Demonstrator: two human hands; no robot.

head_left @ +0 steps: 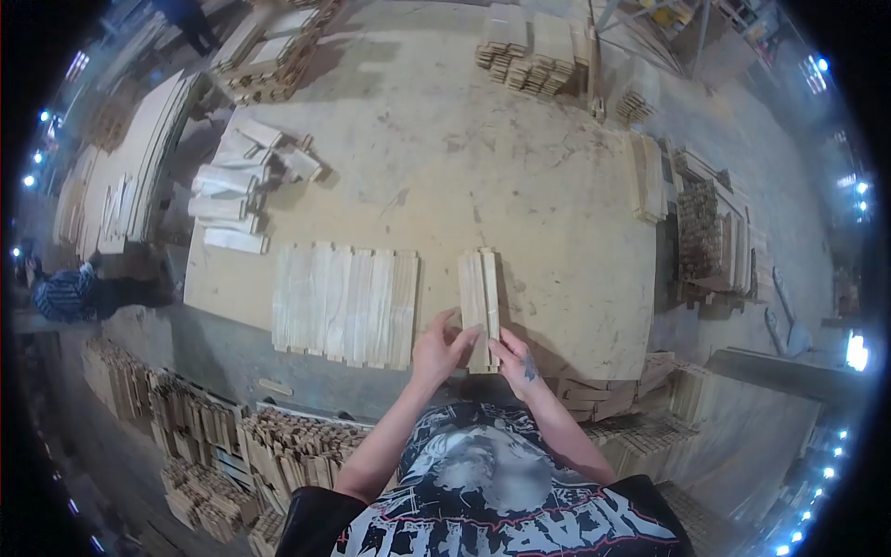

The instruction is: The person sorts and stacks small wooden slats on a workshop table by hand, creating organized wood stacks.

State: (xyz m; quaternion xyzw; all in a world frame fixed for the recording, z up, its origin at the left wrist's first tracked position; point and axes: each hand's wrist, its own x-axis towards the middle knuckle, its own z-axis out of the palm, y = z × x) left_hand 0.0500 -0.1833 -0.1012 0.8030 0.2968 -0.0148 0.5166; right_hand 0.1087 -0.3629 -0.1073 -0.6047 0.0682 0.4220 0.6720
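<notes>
A small set of narrow wooden slats (pixel 478 288) stands lengthwise near the front edge of the large table (pixel 418 186). My left hand (pixel 444 348) is at the left side of its near end, fingers apart, the thumb by the wood. On the right side, my right hand (pixel 513 356) grips the near end of the slats between thumb and fingers. To the left lies a wider panel of slats side by side (pixel 345 302), its ends uneven, touched by neither hand.
Wrapped wood bundles (pixel 227 204) lie at the table's left. Stacked slats (pixel 529 56) stand at the far edge, more (pixel 648 176) at the right edge. Piles of slats (pixel 297 450) stand below the front edge. A person in striped clothing (pixel 65 295) is at far left.
</notes>
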